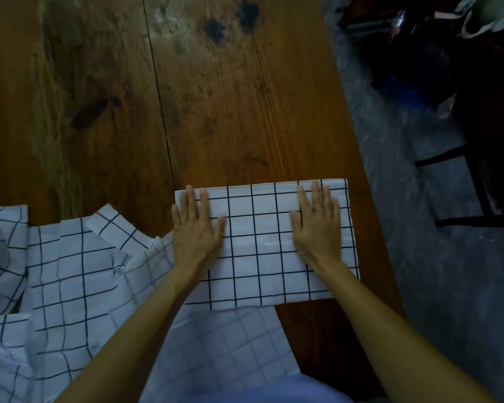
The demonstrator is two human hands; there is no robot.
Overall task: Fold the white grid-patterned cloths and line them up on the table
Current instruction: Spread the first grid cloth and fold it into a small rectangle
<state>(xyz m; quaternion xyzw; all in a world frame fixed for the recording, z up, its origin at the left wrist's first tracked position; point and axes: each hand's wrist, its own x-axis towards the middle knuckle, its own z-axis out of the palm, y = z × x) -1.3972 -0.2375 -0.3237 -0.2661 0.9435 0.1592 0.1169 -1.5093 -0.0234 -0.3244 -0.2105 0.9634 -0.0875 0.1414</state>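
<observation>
A folded white cloth with a black grid (259,245) lies flat as a rectangle near the table's right edge. My left hand (195,228) presses flat on its left end, fingers straight. On the cloth's right end my right hand (316,223) lies flat in the same way. A heap of unfolded grid cloths (67,280) spreads over the near left of the table, and one of them runs under the folded cloth's near edge.
The wooden table (186,97) stretches away bare beyond the cloths, with dark knots in its boards. Its right edge runs diagonally beside the folded cloth. Past it lies a grey floor (437,257) with a dark chair frame (477,187) and clutter at the far right.
</observation>
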